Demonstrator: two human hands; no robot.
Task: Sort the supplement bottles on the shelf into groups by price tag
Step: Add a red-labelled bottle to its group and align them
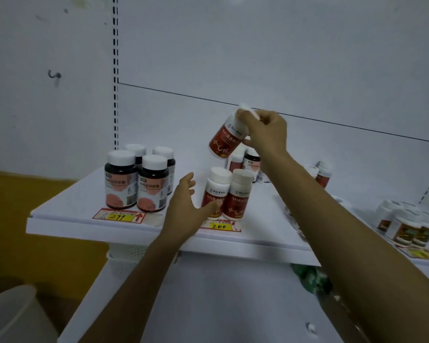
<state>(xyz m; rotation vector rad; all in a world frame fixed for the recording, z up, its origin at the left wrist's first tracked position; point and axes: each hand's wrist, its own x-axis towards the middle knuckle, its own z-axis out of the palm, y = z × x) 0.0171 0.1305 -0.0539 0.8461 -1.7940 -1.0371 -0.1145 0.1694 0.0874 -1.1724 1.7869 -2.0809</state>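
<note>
My right hand [265, 132] grips a white bottle with a red label [227, 136] by its cap end, tilted in the air above the shelf [84, 216]. Two matching red-label bottles [227, 193] stand upright behind the yellow 200 price tag [219, 226]. My left hand [186, 206] is open beside them, its thumb against the left one. Several dark bottles with white caps [139, 179] stand behind the 299 price tag [120, 216]. Further bottles [245, 160] stand behind my right forearm, partly hidden.
More bottles stand at the shelf's right end [406, 226], with another price tag [417, 253] in front of them, and a few [322, 173] near the back panel. A white bin [13, 315] sits low at the left. A lower shelf [208, 305] lies beneath.
</note>
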